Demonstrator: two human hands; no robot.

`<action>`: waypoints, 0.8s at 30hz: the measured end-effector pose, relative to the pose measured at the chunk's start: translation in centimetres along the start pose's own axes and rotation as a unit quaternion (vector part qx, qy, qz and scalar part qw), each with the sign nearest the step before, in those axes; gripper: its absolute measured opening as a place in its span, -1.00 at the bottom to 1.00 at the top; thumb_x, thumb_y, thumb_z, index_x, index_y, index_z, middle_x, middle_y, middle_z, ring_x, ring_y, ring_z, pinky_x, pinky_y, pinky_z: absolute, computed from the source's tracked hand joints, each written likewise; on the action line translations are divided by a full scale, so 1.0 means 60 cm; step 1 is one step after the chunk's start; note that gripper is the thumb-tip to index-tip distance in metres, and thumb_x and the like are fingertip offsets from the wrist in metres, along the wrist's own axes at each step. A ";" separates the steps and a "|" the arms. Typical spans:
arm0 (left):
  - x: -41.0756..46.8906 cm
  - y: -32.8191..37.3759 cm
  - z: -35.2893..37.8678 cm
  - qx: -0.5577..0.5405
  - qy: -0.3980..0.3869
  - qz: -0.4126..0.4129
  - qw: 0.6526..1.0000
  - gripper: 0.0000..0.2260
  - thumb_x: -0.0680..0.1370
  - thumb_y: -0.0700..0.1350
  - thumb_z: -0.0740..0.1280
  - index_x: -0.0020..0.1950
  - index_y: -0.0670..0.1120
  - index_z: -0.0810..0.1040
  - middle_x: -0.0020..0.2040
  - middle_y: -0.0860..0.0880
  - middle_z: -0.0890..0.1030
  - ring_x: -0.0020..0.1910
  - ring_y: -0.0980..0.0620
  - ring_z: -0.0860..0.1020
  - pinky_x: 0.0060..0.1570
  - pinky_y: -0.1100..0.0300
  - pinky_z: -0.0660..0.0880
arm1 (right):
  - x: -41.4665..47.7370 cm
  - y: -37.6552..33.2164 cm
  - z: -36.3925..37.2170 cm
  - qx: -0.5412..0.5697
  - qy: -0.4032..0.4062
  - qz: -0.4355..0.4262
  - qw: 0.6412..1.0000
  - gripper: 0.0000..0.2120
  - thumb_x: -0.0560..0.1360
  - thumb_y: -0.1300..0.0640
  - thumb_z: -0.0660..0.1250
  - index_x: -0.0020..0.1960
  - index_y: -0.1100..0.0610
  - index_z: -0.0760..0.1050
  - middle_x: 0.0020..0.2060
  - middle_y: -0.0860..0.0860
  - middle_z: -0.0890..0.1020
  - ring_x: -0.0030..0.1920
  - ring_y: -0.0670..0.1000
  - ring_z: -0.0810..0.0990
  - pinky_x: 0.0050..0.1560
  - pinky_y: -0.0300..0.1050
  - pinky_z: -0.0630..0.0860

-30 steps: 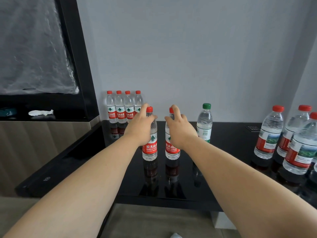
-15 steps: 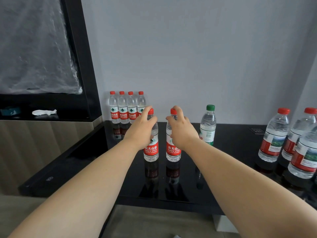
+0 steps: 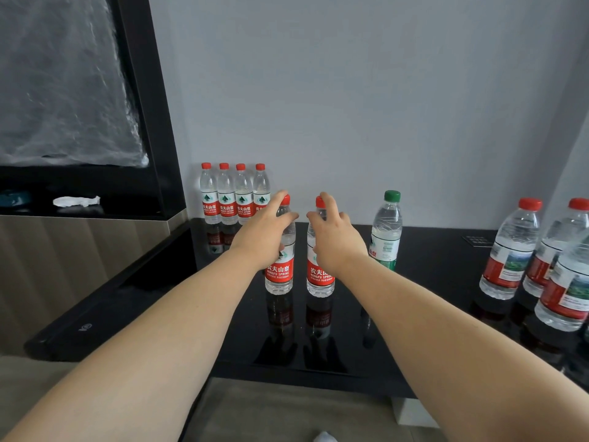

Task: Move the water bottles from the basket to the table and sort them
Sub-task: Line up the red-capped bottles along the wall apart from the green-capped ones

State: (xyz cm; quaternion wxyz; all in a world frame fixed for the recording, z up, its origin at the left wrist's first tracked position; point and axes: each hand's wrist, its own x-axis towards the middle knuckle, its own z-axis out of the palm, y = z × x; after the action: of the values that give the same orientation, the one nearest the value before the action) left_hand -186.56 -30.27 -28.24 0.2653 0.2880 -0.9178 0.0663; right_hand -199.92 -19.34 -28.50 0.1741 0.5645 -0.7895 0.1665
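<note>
Two red-capped water bottles with red labels stand side by side on the glossy black table (image 3: 430, 282), near its middle. My left hand (image 3: 264, 237) grips the upper part of the left bottle (image 3: 279, 272). My right hand (image 3: 334, 244) grips the upper part of the right bottle (image 3: 318, 277). Both bottles' bases meet their reflections on the tabletop. Several matching red-capped bottles (image 3: 226, 199) stand in a row against the back wall. No basket is in view.
A green-capped bottle (image 3: 386, 231) stands just right of my right hand. Three larger red-capped bottles (image 3: 506, 253) cluster at the table's right edge. A black-framed unit (image 3: 153, 122) rises on the left, above a lower shelf.
Both hands stay on the same two bottles, which stand in about the same spot. Only the view has shifted slightly.
</note>
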 end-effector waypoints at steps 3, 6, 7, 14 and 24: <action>0.002 0.002 0.001 -0.002 -0.001 -0.004 1.000 -0.30 0.46 -0.29 0.53 0.53 0.06 0.38 0.64 0.09 -0.02 0.38 -0.15 0.48 0.14 0.00 0.62 | 0.000 -0.001 -0.002 0.006 -0.004 0.003 1.000 -0.35 0.49 0.29 0.44 0.51 0.06 0.28 0.59 0.02 -0.10 0.35 0.21 0.38 0.03 0.07 0.64; 0.003 0.000 0.001 -0.003 -0.003 -0.012 1.000 -0.31 0.45 -0.27 0.55 0.52 0.02 0.39 0.62 0.07 -0.02 0.33 -0.15 0.52 0.13 -0.02 0.64 | 0.001 0.003 -0.002 0.015 -0.006 0.003 1.000 -0.32 0.47 0.31 0.45 0.51 0.07 0.28 0.59 0.00 -0.11 0.34 0.21 0.37 0.05 0.08 0.64; 0.002 -0.002 0.001 -0.004 -0.003 -0.014 1.000 -0.31 0.45 -0.27 0.56 0.51 0.01 0.39 0.62 0.07 -0.01 0.34 -0.15 0.51 0.15 -0.03 0.63 | 0.001 0.005 -0.001 0.017 -0.004 0.003 1.000 -0.31 0.47 0.31 0.45 0.51 0.07 0.27 0.59 0.00 -0.11 0.34 0.21 0.37 0.06 0.08 0.64; -0.006 -0.014 0.008 -0.013 0.012 -0.009 1.000 -0.32 0.42 -0.28 0.57 0.48 -0.04 0.41 0.60 0.05 0.01 0.38 -0.14 0.47 0.19 -0.04 0.61 | 0.007 0.006 0.015 0.039 0.018 0.004 0.999 -0.28 0.46 0.33 0.48 0.52 0.07 0.28 0.60 -0.07 -0.12 0.35 0.20 0.37 0.08 0.10 0.65; 0.018 -0.025 0.030 -0.022 0.025 -0.008 0.999 -0.37 0.43 -0.31 0.55 0.44 -0.05 0.43 0.60 0.07 0.01 0.33 -0.14 0.50 0.12 -0.05 0.64 | 0.031 0.006 0.036 0.048 0.031 0.002 0.998 -0.25 0.47 0.33 0.49 0.55 0.07 0.25 0.60 -0.10 -0.14 0.38 0.20 0.37 0.12 0.06 0.63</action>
State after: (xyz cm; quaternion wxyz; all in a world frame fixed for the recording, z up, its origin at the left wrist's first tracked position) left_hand -187.29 -32.55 -29.27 0.2949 0.2874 -0.9099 0.0509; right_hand -200.98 -21.78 -29.54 0.1705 0.5652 -0.7759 0.2223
